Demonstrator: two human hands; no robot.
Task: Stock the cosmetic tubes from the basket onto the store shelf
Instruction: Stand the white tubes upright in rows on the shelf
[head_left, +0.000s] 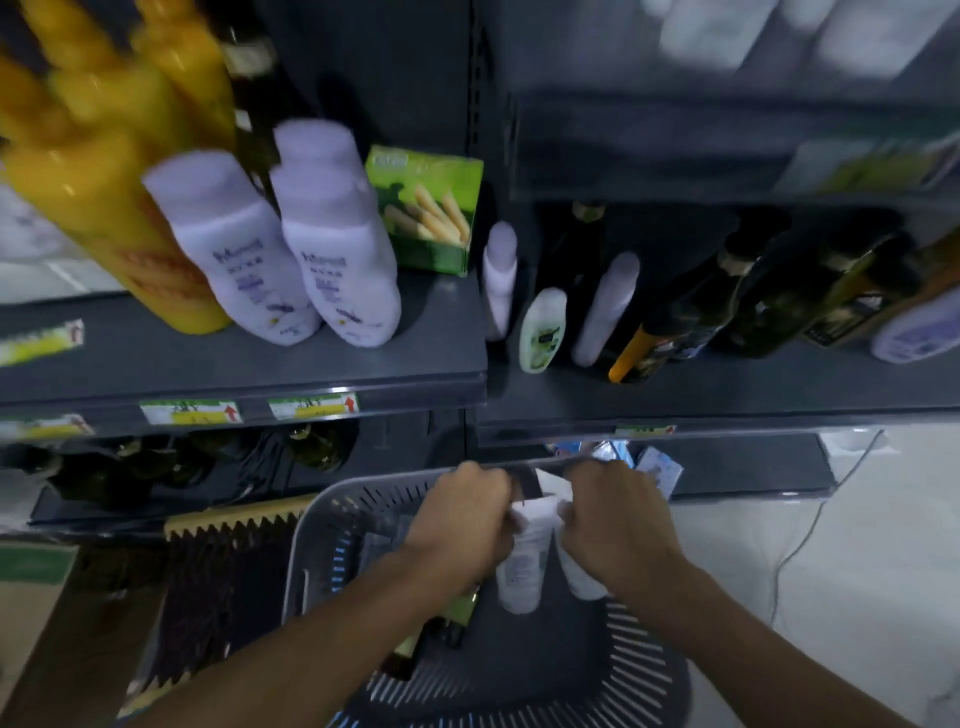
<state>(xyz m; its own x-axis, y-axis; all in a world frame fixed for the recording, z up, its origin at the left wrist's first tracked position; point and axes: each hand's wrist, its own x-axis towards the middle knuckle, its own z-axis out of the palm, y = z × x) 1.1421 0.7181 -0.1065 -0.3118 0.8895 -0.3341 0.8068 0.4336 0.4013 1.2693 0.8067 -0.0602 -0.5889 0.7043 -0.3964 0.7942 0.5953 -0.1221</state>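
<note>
Evidently the pick-up step is in hand: both hands are low over the grey basket (649, 675), and each has a white cosmetic tube. The left hand (462, 519) has its grip curled round the upper end of one tube (522, 569). The right hand (618, 525) is wrapped the same way round a second tube (584, 579). The two tubes hang side by side, nearly touching, above the basket's dark floor. Neither is on the shelf yet.

I'd judge the next move is to lift both clear of the basket rim and carry them up to the grey shelf (405, 358). There is bare board there in front of the lilac bottles (332, 249) and below the green box (426, 208). Standing the tubes upright would want a steady set-down so they don't topple into their neighbours. Which shelf they belong on I cannot tell.

The fingers are hidden behind the backs of the hands, so how firmly each tube is pinched is unclear. The print on the tubes is too blurred to read. More stock lies under the left forearm, dark and half covered.
</note>
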